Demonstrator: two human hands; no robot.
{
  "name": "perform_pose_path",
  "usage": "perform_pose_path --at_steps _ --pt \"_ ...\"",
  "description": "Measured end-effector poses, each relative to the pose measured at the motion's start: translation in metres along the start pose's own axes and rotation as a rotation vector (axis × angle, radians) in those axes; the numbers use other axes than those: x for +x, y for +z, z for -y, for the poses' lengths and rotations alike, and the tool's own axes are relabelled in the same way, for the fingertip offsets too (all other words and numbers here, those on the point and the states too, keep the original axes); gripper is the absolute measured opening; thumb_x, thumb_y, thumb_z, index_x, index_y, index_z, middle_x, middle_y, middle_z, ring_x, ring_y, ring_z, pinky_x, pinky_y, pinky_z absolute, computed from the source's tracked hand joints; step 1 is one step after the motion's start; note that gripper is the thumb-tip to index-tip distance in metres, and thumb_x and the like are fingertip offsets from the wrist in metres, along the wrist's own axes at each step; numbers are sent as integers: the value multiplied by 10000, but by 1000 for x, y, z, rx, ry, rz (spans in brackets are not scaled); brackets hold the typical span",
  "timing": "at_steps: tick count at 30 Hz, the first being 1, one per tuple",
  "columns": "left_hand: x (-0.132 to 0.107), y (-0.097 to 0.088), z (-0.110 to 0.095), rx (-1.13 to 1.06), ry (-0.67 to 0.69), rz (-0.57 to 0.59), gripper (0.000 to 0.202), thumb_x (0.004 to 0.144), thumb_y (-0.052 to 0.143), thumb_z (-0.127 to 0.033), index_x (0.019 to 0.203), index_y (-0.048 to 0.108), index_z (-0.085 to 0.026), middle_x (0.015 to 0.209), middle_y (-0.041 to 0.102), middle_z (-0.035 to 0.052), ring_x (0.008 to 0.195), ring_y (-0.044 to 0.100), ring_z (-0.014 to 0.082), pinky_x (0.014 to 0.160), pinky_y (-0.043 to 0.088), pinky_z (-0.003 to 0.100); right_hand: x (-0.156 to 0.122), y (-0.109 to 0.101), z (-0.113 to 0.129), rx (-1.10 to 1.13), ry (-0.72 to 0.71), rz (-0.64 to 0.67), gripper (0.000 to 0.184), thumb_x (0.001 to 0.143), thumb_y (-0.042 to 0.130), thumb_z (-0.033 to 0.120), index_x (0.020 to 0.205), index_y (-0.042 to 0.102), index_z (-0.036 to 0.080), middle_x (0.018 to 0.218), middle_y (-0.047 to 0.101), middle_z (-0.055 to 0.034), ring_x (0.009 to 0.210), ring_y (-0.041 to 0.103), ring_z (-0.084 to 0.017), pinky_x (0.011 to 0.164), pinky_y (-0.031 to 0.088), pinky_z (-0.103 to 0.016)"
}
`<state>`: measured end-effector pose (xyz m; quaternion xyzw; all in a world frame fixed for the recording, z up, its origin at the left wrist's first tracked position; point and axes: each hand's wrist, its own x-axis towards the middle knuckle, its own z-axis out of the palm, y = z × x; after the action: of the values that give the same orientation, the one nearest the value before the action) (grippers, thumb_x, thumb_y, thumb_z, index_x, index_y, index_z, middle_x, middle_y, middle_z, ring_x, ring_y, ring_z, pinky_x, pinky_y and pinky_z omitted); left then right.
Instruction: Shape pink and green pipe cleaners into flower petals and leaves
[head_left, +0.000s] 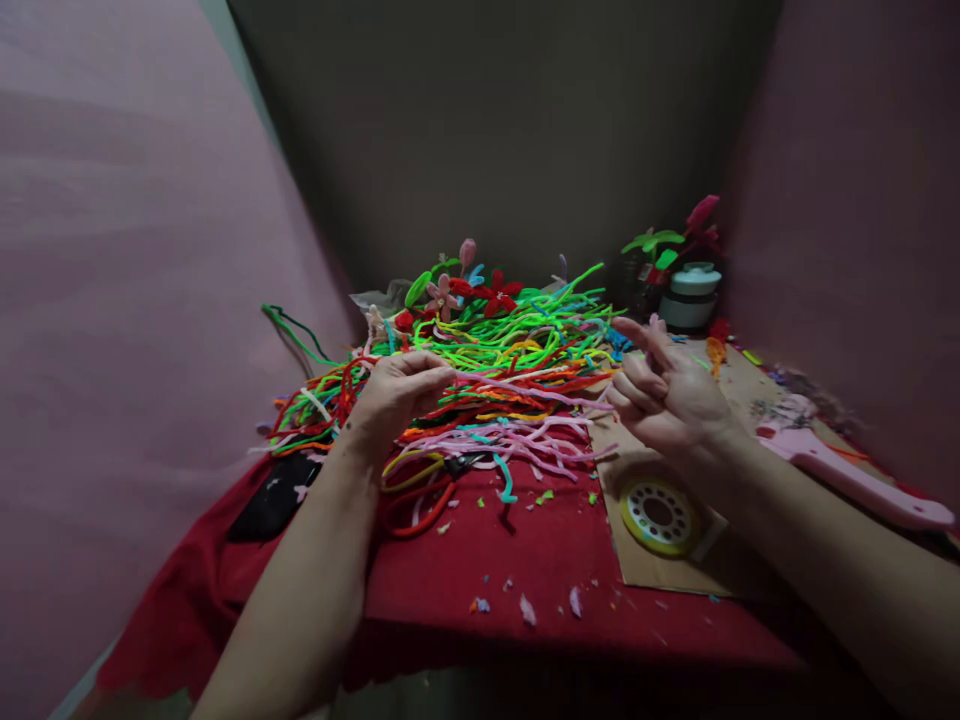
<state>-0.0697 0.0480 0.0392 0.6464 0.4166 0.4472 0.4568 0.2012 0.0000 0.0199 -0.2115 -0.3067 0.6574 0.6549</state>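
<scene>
My left hand is closed, with thumb and forefinger pinching a pink pipe cleaner. The strand stretches rightward above the pile and its far end comes close to my right hand. Several fingers of that hand are curled into the palm, while one finger points out to the left. A small pale pink bit shows by its fingertips; what the fingers hold is hard to make out. Below and behind both hands spreads a heap of pipe cleaners in green, red, orange and pink.
Orange-handled scissors lie before the heap. A yellow tape roll rests on cardboard, with a pink tool farther right. A black phone-like slab is at left. Fuzzy flowers and a lidded jar stand behind.
</scene>
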Motion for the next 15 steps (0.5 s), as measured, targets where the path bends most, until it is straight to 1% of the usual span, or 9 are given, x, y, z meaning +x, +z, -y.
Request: perform_pose_path --at_steps 4,6,8,10,12,15 --pt "0 16 -1 -393 19 -47 135 683 652 -230 689 547 -145 540 539 -39 400 414 24 377 300 127 -2 3 -4 68 34 -39 333 927 308 385 895 593 216 320 241 94 306 117 -75 338 159 -203" --pt "-2 27 -3 -565 7 -68 125 687 647 -210 713 541 -150 648 613 -12 445 474 20 414 361 114 -2 4 -6 92 41 -67 326 927 308 377 884 589 218 327 242 91 302 135 -74 336 164 -198" --pt "-4 37 -3 -676 -16 -51 124 694 647 -212 763 566 -148 746 647 19 528 543 36 468 414 121 -2 3 -7 105 39 -89 302 919 330 377 882 585 221 338 245 90 300 152 -72 334 173 -192" --pt "-7 46 -3 -720 -37 8 174 683 664 -206 827 600 -134 795 652 39 591 574 56 526 454 147 -2 2 -8 105 18 -102 283 911 350 378 887 583 219 345 245 92 299 155 -69 336 187 -189" --pt "-10 52 -1 -703 -53 66 207 660 688 -179 847 625 -114 788 642 40 586 561 53 560 465 164 -1 2 -8 101 2 -116 280 906 361 386 881 583 217 345 233 96 298 145 -67 336 197 -187" --pt "-12 56 4 -629 -61 120 153 680 680 -162 812 642 -94 689 598 10 516 497 26 511 420 147 0 1 -7 107 6 -147 295 902 360 402 869 586 215 346 213 100 296 132 -67 330 195 -188"
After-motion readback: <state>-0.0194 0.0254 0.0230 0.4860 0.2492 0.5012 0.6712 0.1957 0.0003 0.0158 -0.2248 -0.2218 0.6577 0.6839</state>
